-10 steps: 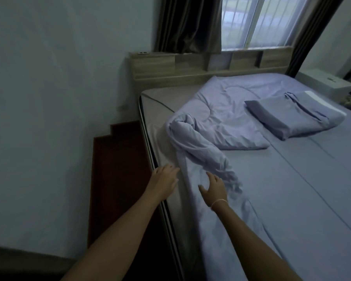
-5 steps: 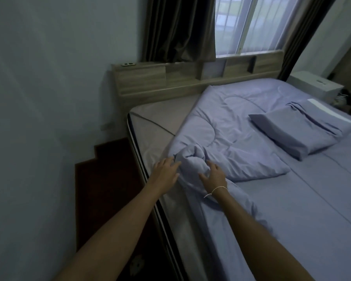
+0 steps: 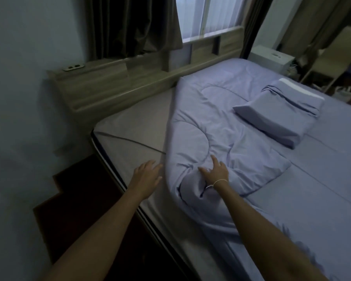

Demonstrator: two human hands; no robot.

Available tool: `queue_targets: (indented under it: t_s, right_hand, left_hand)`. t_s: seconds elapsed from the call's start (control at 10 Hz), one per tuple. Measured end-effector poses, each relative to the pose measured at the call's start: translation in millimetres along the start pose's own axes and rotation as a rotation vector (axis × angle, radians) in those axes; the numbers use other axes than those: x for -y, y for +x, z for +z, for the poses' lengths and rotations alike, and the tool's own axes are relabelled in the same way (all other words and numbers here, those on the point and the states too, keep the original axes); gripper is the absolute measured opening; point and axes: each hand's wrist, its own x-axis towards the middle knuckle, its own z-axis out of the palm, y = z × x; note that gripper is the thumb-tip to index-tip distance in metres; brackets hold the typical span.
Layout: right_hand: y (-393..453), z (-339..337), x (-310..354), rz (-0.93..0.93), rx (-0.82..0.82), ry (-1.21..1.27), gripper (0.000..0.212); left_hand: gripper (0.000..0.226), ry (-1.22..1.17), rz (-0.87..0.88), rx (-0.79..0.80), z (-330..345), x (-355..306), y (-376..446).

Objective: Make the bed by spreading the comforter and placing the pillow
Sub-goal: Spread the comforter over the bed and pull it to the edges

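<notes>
Both bare arms reach forward over the bed's near edge. The left hand [image 3: 148, 175] hovers with fingers straight, holding nothing, just beside the comforter [image 3: 217, 126]. The right hand [image 3: 216, 172] rests spread on its bunched fold. Beyond the fingers lie bare mattress [image 3: 134, 128], the pillow [image 3: 276, 116], then headboard [image 3: 114, 86] and curtain [image 3: 134, 25].

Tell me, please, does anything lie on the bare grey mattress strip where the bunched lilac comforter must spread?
Nothing visible does: the grey mattress strip beside the lilac comforter shows only a seam line. The lilac pillow lies farther right, atop the bedding.
</notes>
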Motion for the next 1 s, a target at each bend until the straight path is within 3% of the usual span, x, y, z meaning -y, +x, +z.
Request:
queue_targets:
  t_s: [0.2,0.3,0.4,0.6,0.7,0.8,0.9,1.0]
  right_hand:
    - [65,-5,-2,0.409,0.029,-0.014,0.109]
    - [72,4,-6,0.592,0.074,-0.041,0.097]
    - [88,14,-2,0.644,0.074,0.043,0.088]
    - [92,-4,69,0.496,0.133,-0.031,0.044]
    - [84,-3,121,0.353,0.091,-0.036,0.038]
    - [64,7,158,0.323,0.135,0.184,0.015]
    - [37,21,187,0.317,0.247,0.317,0.016]
    - [13,35,215,0.294,0.381,0.148,0.038]
  left_hand:
    - [0.045,-0.011,0.133,0.025,-10,39,89]
    - [0.044,-0.010,0.175,0.085,-11,57,126]
    - [0.047,0.015,0.217,0.128,-13,72,159]
    - [0.047,-0.029,0.277,0.139,-27,84,213]
    - [0.046,-0.095,0.373,0.143,-38,80,244]
    - [0.048,-0.179,0.439,0.188,-50,72,274]
    - [0.059,-0.243,0.512,0.284,-56,65,292]
    - [0.081,-0.382,0.482,0.448,-60,55,293]
